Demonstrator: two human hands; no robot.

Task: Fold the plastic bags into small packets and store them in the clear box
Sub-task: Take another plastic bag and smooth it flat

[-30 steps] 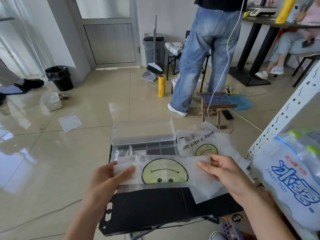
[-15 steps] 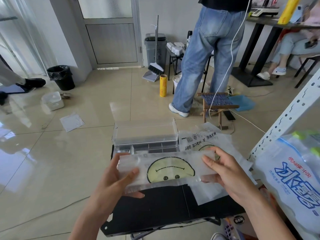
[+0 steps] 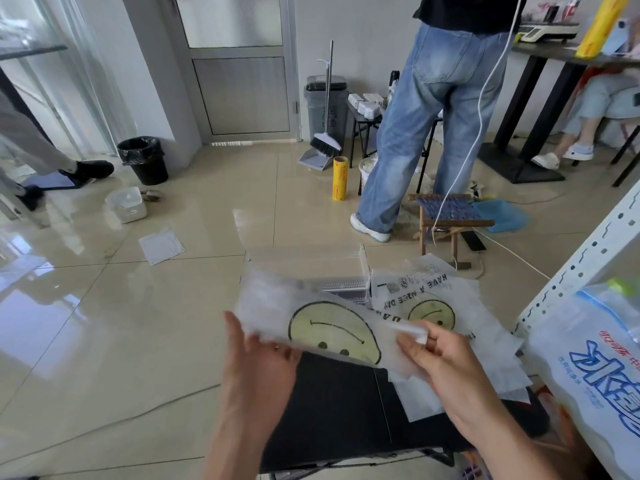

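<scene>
- Her right hand [image 3: 446,362] pinches the right end of the folded bag [image 3: 332,332], with a turned-over white corner caught between thumb and fingertips.
- Her left hand [image 3: 256,362] is under the bag's left end, fingers showing just below the near edge and the thumb standing up beside it. I cannot tell from here whether it is pinching or only carrying.
- A second ago the bag was a level strip stretched between both hands with both thumbs on top. Now it is tipped, the left end lifted and swung toward the far side, blurred with motion, while the right end sits lower and nearer.
- To me that looks like the long strip is done and she is starting the next fold from the right corner. The packet is not small yet.
- The clear box [image 3: 343,287] stands open just beyond the bag on the far part of the black table [image 3: 332,410], mostly hidden behind the plastic. Nothing is being put in it at this point.
- More loose bags [image 3: 429,289] lie to the right of the box, waiting.
- Farther right is a pack of bottled water [image 3: 595,368], and a person in jeans [image 3: 426,116] stands well beyond.
</scene>
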